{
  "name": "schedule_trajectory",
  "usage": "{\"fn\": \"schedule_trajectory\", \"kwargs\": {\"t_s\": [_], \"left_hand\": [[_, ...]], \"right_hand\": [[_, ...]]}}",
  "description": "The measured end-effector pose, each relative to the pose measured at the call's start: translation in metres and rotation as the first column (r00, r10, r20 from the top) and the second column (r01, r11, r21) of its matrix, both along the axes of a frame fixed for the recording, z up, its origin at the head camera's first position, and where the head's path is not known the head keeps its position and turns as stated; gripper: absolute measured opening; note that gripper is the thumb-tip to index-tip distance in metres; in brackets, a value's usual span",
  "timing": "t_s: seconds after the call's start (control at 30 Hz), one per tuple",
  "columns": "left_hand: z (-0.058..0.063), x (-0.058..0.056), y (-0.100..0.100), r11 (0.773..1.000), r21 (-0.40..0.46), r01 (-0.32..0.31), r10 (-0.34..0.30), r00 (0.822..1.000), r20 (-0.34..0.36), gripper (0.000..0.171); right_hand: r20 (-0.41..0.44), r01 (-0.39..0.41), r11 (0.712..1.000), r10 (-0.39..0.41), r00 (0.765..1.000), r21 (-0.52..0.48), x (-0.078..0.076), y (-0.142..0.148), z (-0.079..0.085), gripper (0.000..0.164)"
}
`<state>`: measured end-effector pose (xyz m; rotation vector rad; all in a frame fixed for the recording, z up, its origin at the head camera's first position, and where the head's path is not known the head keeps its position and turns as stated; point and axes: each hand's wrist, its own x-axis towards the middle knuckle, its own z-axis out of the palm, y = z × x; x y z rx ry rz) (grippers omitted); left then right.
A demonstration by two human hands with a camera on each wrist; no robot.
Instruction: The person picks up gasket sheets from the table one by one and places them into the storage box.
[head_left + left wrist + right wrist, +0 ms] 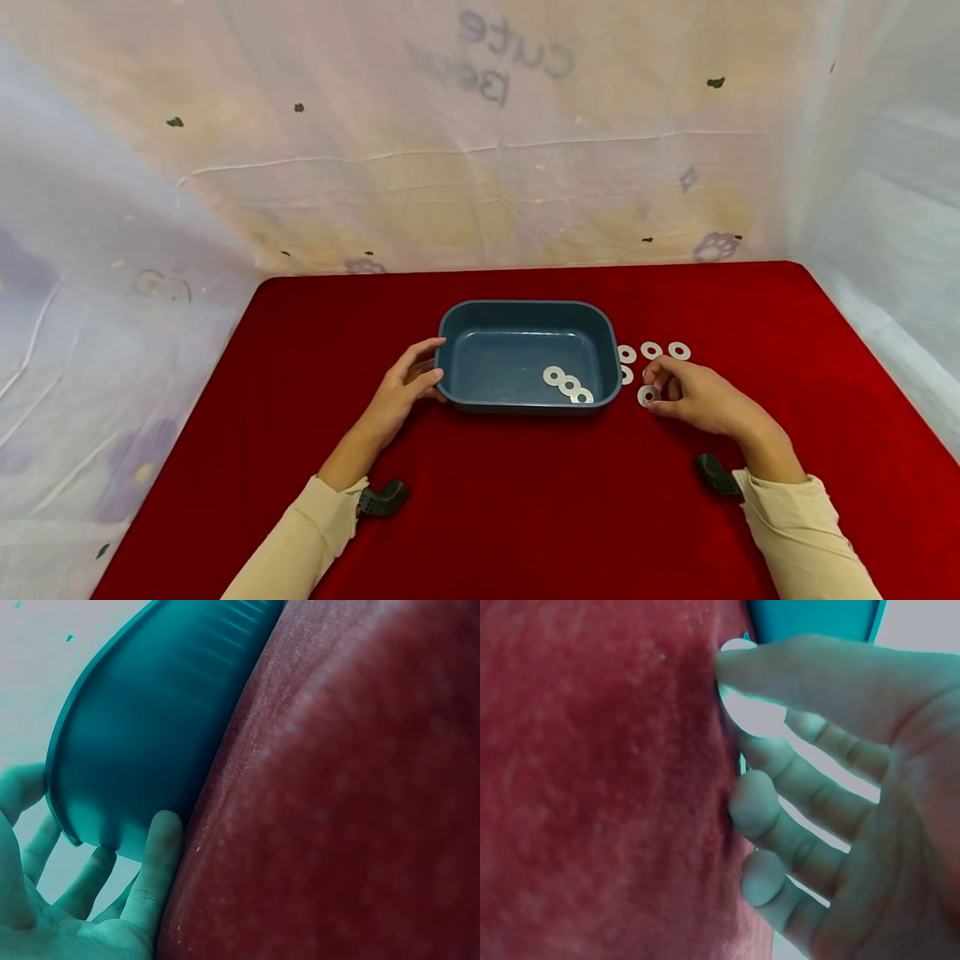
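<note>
A blue rectangular tray (480,358) stands on the red cloth, with three flat metal washers (561,374) overlapping near its front right corner. My left hand (397,395) touches the tray's left end with spread fingers; in the left wrist view the fingertips (165,825) rest against its outer wall. To the right of the tray, my right hand (703,398) pinches a washer (642,399) between thumb and fingers, just at the cloth. The right wrist view shows the thumb lying across that washer (754,714). More washers (671,351) lie behind the right hand, partly covered by it.
Several loose washers lie close along the tray's right side, two partly hidden by its rim. Red cloth (525,500) covers the table. Patterned sheets (480,208) hang behind and at both sides. Dark devices (384,498) are strapped at both wrists.
</note>
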<state>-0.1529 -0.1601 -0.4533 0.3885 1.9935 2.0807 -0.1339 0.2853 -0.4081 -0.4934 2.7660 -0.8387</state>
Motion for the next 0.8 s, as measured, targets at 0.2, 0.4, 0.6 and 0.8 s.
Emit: {"fn": "schedule_trajectory", "kwargs": {"t_s": [0.2,0.4,0.6,0.8], "left_hand": [[-0.0006,0.0,0.0004,1.0,-0.005,-0.005,0.005,1.0,-0.001,0.052],[-0.002,0.0004,0.0007,1.0,-0.015,-0.011,0.011,1.0,-0.003,0.051],[-0.0011,0.002,0.0002,1.0,-0.025,-0.01,0.01,1.0,-0.002,0.051],[0.0004,0.0021,0.0001,1.0,-0.028,-0.009,0.009,1.0,0.004,0.05]], "right_hand": [[-0.003,-0.03,1.0,0.03,1.0,0.001,0.0008,0.0026,0.0005,0.029],[0.033,-0.075,0.997,0.075,0.997,-0.015,0.0015,0.0045,0.0018,0.031],[0.024,-0.096,0.995,0.095,0.995,0.025,0.0029,0.0067,0.0033,0.035],[0.015,-0.099,0.995,0.099,0.995,0.023,0.0028,0.0079,0.0035,0.033]]}}
